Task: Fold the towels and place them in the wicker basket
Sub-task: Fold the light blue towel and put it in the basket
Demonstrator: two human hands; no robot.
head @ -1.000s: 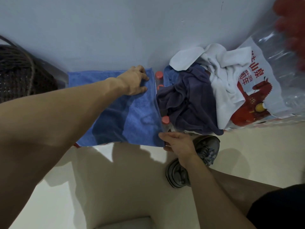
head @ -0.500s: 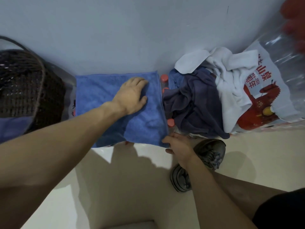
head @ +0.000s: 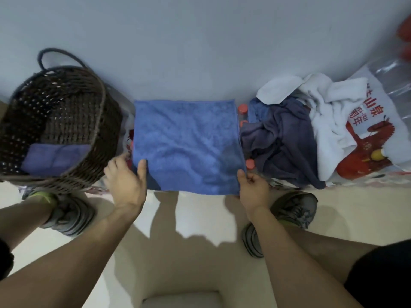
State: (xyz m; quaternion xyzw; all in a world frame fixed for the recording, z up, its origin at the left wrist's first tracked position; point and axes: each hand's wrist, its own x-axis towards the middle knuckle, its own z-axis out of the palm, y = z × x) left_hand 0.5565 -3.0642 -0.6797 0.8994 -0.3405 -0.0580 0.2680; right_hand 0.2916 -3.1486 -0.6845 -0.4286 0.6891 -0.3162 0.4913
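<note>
1. Fingers of the left hand (head: 124, 177) pinch the blue towel (head: 186, 145)'s lower-left corner; the right hand (head: 252, 185) pinches its lower-right.
2. Mid-frame, it lies flat: soft, light, likely limp.
3. Corners suit gripping; the wicker basket (head: 55, 121) waits left.

Both hands, left hand (head: 126, 178) and right hand (head: 253, 187), pinch near corners of blue towel (head: 186, 147); wicker basket (head: 66, 121) left.

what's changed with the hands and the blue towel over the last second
The left hand came back from the far right corner of the blue towel to its near left corner and now grips it. The right hand still pinches the near right corner. The towel stays flat; the pile and basket are unchanged.
</note>
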